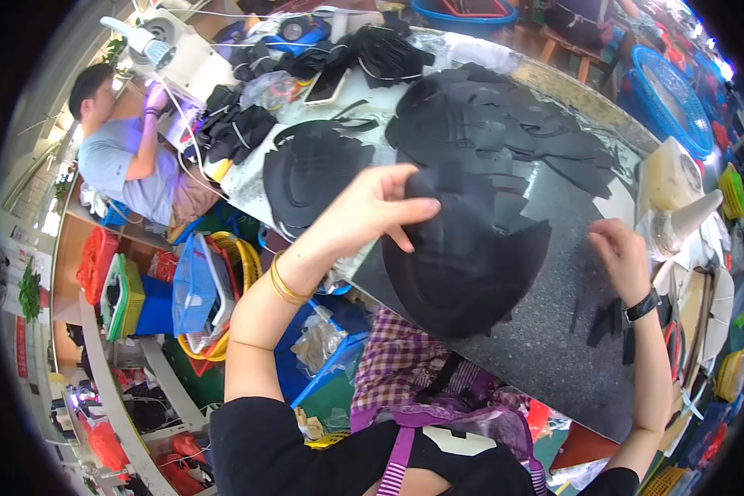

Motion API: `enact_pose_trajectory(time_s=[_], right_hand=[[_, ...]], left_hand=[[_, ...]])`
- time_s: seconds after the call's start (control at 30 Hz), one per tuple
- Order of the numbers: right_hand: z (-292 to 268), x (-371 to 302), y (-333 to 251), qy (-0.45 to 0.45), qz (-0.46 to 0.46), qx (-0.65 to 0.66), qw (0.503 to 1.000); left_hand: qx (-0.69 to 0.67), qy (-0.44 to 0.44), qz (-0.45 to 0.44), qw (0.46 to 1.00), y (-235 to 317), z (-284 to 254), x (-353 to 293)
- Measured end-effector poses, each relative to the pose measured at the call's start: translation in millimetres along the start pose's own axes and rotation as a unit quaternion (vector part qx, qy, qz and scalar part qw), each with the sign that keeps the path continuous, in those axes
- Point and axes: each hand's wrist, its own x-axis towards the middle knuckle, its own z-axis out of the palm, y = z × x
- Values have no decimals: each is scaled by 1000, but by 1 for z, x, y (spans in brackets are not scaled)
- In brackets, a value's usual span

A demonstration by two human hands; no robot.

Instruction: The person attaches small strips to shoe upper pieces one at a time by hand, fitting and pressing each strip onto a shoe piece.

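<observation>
Pinching is performed by the left hand (379, 205) at the upper-left edge of a black curved panel (475, 269), which is located across the near edge of the dark surface (558, 351). The right hand (622, 255) (fitted with a dark wristband (641, 306)) is positioned, curled, apart from the panel; whether anything is gripped cannot be told.

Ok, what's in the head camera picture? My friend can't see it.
A person's left hand touches a curved black piece at a dark worktable, while the right hand is apart from it. More black pieces lie beyond, and a co-worker is at the picture's left.
</observation>
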Motion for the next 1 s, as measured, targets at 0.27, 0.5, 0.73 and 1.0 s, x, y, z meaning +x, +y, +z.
enact_pose_trajectory(time_s=[0.27,0.5,0.73,1.0], right_hand=[[10,21,-84,-197,64,367,907],[3,28,-70,-290,128,390,864],[7,31,-68,-273,96,346,893],[13,31,-51,-245,61,430,867]], left_hand=[[-72,-67,-28,995,-25,54,21],[-96,-69,-23,993,-31,53,35],[25,-32,28,999,-29,61,57],[-199,-130,-3,971,-44,55,70]])
